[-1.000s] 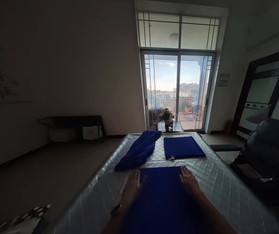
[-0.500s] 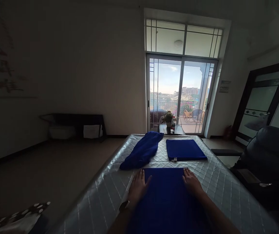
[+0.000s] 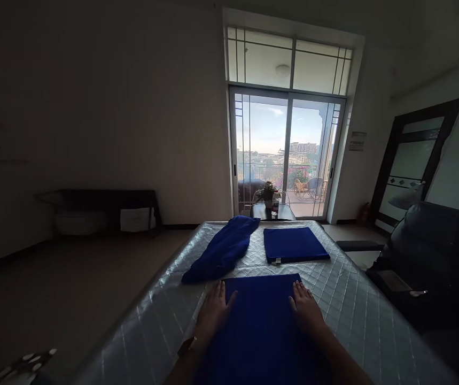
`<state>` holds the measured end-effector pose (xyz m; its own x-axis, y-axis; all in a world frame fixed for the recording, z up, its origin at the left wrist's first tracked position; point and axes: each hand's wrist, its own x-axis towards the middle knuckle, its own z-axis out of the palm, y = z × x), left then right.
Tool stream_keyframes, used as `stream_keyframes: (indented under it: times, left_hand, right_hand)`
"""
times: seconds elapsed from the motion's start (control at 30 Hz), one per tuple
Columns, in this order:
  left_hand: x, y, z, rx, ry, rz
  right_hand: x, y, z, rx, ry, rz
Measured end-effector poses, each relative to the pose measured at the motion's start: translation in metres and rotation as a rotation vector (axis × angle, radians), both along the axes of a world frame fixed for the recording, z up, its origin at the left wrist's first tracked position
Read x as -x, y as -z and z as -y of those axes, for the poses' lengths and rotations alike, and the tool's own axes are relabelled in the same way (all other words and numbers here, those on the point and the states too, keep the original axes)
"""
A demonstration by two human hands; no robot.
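A blue cloth [image 3: 259, 326] lies flat before me on a silver quilted table cover [image 3: 357, 299], its near end running out of view. My left hand [image 3: 214, 310] rests on its left edge near the far corner, fingers stretched forward and thumb spread inward. On the opposite edge lies my right hand [image 3: 306, 307], palm down with the fingers extended. Just beyond, a neatly folded blue cloth [image 3: 295, 245] with a small white tag sits to the right. A crumpled blue cloth [image 3: 223, 250] stretches diagonally at the far left.
A small dark table [image 3: 273, 212] with a potted plant [image 3: 268, 193] and a bottle [image 3: 275, 203] stands past the far edge, before glass sliding doors [image 3: 261, 139]. On the right is a black armchair [image 3: 433, 256]. A low dark shelf [image 3: 104, 200] lines the left wall.
The view has turned slightly right, so everything appears shifted left. My right hand has slid a little nearer along the cloth's right edge, leaving the far corner uncovered.
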<state>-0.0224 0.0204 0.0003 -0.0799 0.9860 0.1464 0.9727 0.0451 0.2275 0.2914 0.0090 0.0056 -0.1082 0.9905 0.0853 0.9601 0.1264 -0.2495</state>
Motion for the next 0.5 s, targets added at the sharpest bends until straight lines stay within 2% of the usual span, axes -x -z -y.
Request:
stream_keyframes:
  times: [0.17,0.27,0.37,0.43,0.5]
  left_hand:
    - [0.001,-0.005,0.001,0.010,-0.016,-0.047]
    - [-0.009,-0.008,0.002,-0.007,-0.020,-0.085]
    - [-0.045,-0.010,0.002,-0.036,0.127,-0.100]
    - [-0.084,-0.010,0.001,-0.070,0.309,-0.081]
    - [-0.127,-0.010,-0.003,-0.102,0.425,-0.075]
  right_hand:
    - [-0.003,0.001,0.000,-0.006,-0.004,-0.053]
    - [-0.004,0.003,-0.002,-0.003,0.002,-0.076]
    - [-0.005,0.005,-0.004,0.006,0.006,-0.096]
    - [-0.005,0.006,-0.004,0.003,0.001,-0.107]
    - [-0.006,0.007,-0.004,-0.010,-0.007,-0.104]
